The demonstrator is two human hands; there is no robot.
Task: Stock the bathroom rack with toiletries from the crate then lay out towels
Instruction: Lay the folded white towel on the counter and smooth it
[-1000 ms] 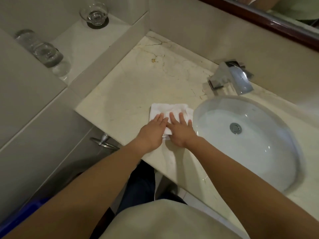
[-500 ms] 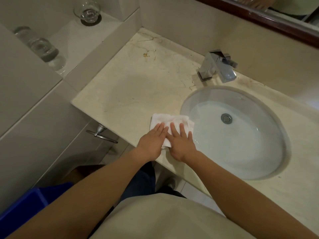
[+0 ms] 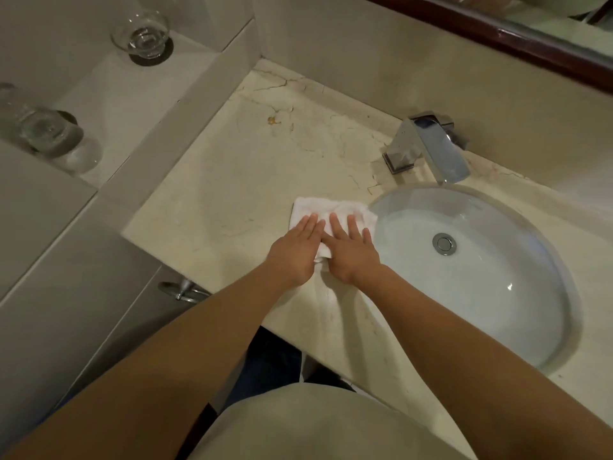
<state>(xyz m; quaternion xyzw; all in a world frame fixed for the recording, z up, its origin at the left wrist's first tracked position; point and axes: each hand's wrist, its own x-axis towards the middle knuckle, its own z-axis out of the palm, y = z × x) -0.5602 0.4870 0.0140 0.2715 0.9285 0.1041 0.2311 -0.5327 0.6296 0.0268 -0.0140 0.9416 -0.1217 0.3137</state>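
A small folded white towel (image 3: pixel 318 209) lies flat on the cream marble counter (image 3: pixel 232 180), just left of the sink rim. My left hand (image 3: pixel 295 250) and my right hand (image 3: pixel 351 250) both rest palm-down on the towel's near half, side by side, fingers straight and pointing away from me. The hands press flat on it and do not grip it. The near part of the towel is hidden under them. No crate or rack is in view.
An oval white sink (image 3: pixel 471 277) with a metal drain sits to the right, a chrome tap (image 3: pixel 428 146) behind it. Two upturned glasses (image 3: pixel 141 38) (image 3: pixel 49 134) stand on a recessed ledge at left. A metal handle (image 3: pixel 180 288) projects below the counter's left edge.
Both hands stay flat on the towel, which keeps its place beside the sink. Only the camera has shifted; the blue object at lower left is out of view.
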